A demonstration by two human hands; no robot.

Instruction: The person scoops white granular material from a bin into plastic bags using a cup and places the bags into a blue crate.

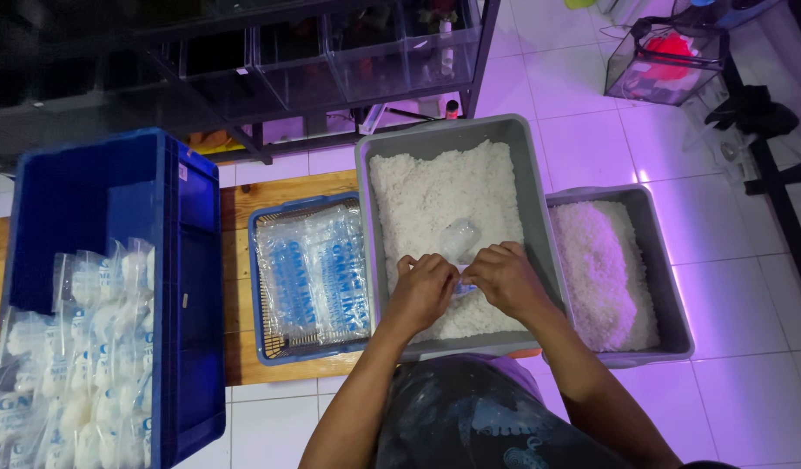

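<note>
White floor tiles glow purple around the grey tub (531,200) of white grains. Over its near edge, my left hand (420,291) and right hand (505,278) pinch a small clear plastic bag (460,239), fingers (435,265) clamped on its mouth, puffed and glossy.

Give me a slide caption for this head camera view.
Both hands hold a small clear plastic bag over a grey tub of white grains.

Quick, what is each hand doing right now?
Left hand: closed on the small clear plastic bag over the grey tub of white grains.
Right hand: closed on the same bag.
</note>
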